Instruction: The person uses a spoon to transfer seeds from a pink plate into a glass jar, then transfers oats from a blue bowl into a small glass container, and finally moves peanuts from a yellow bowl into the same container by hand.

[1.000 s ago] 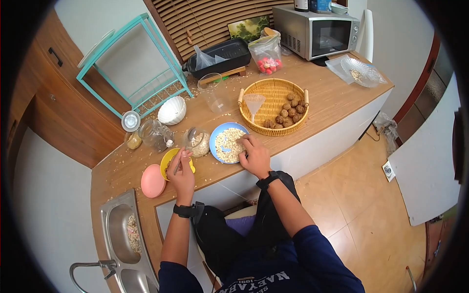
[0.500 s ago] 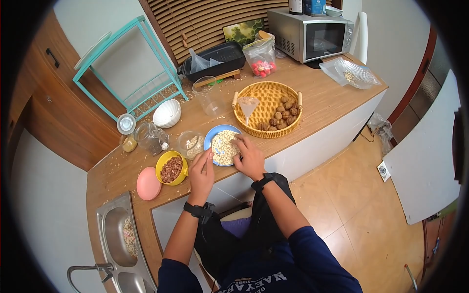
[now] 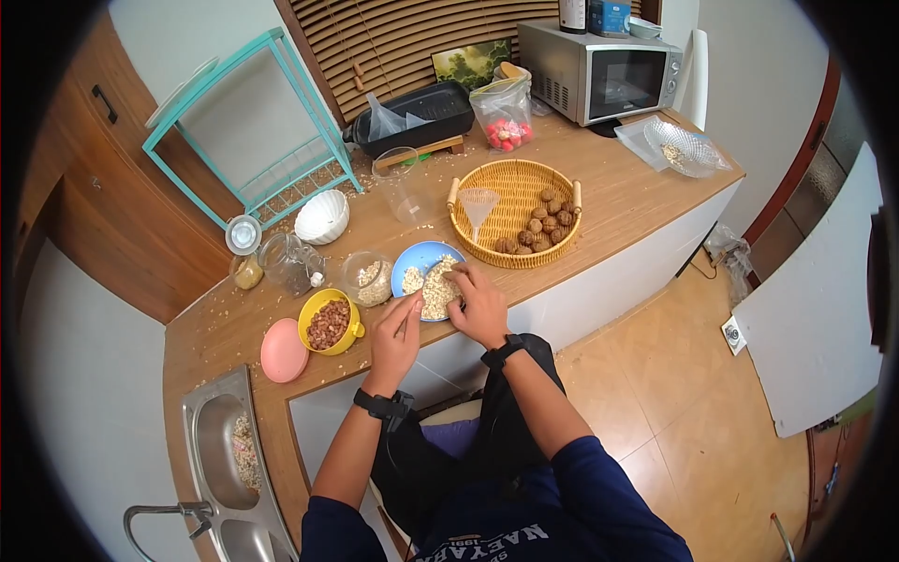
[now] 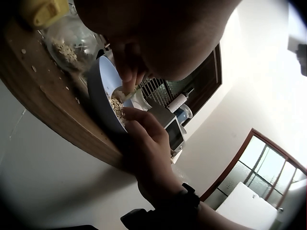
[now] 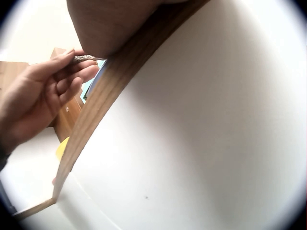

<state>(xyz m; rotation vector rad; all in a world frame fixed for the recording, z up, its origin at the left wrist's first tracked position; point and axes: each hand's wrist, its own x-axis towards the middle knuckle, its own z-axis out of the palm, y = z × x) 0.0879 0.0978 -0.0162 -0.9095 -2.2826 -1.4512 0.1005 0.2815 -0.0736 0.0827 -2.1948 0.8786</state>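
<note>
In the head view, my left hand pinches a thin spoon at the near left edge of a shallow blue bowl. The spoon's patterned metal handle shows between thumb and fingers in the right wrist view. Pale oat flakes lie in the bowl, with a smaller pile set apart to the left. My right hand grips the bowl's right side, its thumb and fingertips over the rim at the flakes. Its other fingers are partly hidden.
Left of the bowl stand a glass jar of flakes, a yellow cup of brown pieces and a pink lid. A wicker basket with walnuts and a funnel sits behind. The sink is at the left front.
My left hand has moved right with the spoon, from over the yellow cup to the blue bowl. The flakes now lie in two piles. My right hand has stayed at the bowl.
</note>
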